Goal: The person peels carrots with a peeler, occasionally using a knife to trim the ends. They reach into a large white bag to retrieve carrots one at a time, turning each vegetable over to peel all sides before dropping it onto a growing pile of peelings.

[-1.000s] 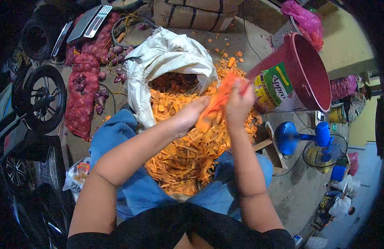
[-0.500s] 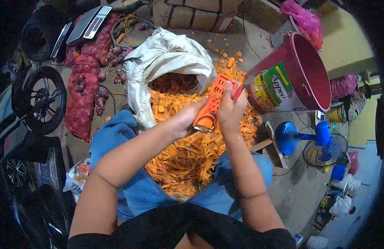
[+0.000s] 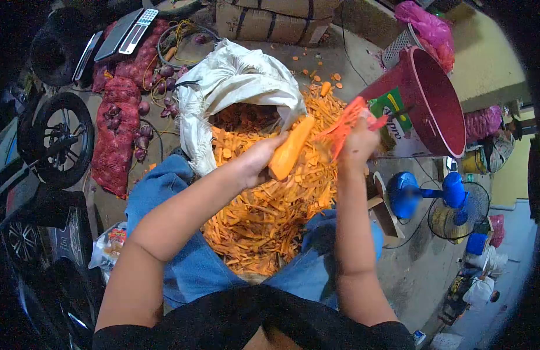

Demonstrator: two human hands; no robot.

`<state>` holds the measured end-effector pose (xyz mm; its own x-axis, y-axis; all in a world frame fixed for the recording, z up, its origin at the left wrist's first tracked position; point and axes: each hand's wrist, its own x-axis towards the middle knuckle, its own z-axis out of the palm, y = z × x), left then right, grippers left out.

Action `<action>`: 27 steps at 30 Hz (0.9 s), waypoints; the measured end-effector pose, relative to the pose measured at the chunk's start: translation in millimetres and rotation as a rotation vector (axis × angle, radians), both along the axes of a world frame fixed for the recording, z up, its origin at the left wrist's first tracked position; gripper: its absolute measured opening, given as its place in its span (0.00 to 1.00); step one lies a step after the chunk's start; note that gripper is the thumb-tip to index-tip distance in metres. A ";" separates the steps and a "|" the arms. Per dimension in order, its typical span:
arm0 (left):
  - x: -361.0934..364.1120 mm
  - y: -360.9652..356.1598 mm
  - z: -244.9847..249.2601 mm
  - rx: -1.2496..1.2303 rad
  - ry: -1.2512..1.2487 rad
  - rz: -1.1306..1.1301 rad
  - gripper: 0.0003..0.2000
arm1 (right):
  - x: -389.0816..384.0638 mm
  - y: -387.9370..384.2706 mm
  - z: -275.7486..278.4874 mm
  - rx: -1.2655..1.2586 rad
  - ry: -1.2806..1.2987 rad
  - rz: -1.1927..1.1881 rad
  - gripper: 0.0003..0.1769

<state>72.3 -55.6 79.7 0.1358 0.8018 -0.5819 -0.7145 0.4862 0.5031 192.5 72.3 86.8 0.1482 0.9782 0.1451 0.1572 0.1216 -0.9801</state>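
Concrete floor (image 3: 407,265) is extending around the work area and showing open room between the person's right knee and the fan (image 3: 458,216). The heap of carrot peelings (image 3: 252,210) is filling the space between the knees, its far edge spreading past the mouth of the white woven sack (image 3: 246,76). The red bucket (image 3: 444,99) is leaning at the far right, its rim facing right. The mesh sack of red onions (image 3: 115,140) is lying at the left, apart from the heap.

The right hand (image 3: 361,143) is now standing farther right, in front of the bucket's label; half a second earlier it was working close to the left hand (image 3: 259,161). Its fingers are closing around the orange-red peeler (image 3: 344,127), which is blurring. The left hand is clamping the carrot (image 3: 291,149) by its left side, holding it above the heap, tilted, its narrower end pointing far and right. Earlier the peeler was covering the carrot; now a gap is separating them, and both carrot ends are showing free.
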 end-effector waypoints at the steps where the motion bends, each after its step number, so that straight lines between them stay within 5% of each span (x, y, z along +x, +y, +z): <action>1: -0.9 1.9 1.2 -0.042 -0.005 0.027 0.16 | -9.9 -17.4 7.8 0.033 -0.009 0.111 0.11; 7: 14.0 -5.8 0.2 0.019 -0.055 0.115 0.17 | -26.7 -51.9 0.5 0.218 -0.044 0.316 0.09; 9: 20.1 -13.9 0.3 0.062 0.119 -0.221 0.17 | -7.6 1.8 -23.1 0.254 -0.316 -0.016 0.11; 11: 28.5 -23.3 0.3 0.265 0.383 -0.286 0.17 | 23.1 34.1 -17.9 0.134 -0.369 -0.206 0.13; 13: 22.5 -22.5 7.8 0.273 0.291 -0.311 0.18 | 44.3 51.4 -26.6 0.110 -0.386 -0.260 0.13; 17: 1.6 -11.5 5.4 0.108 0.179 -0.111 0.18 | 38.4 51.7 -19.1 0.139 0.101 -0.128 0.13; 19: -2.0 -8.4 10.6 0.015 0.229 0.072 0.17 | 17.8 18.5 17.0 -0.267 0.454 0.212 0.11; 20: -5.3 -6.7 5.2 -0.013 0.143 0.101 0.17 | 13.7 15.6 15.6 -0.269 0.453 0.214 0.11; 25: -12.7 -6.1 -8.3 -0.049 0.080 0.102 0.17 | 1.2 13.7 -4.8 -0.410 0.233 0.483 0.13; 26: -13.4 -5.7 -9.5 -0.068 0.077 0.126 0.17 | -2.3 16.2 -17.2 0.095 -0.193 0.392 0.12; 27: -13.8 -4.7 -8.0 -0.067 0.079 0.129 0.17 | -4.0 12.3 -10.6 0.097 -0.191 0.395 0.12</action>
<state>58.6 -60.3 71.7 -0.0136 0.7686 -0.6395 -0.7327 0.4276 0.5295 188.5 84.6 76.2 -0.2722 0.9351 0.2271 0.2573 0.2982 -0.9192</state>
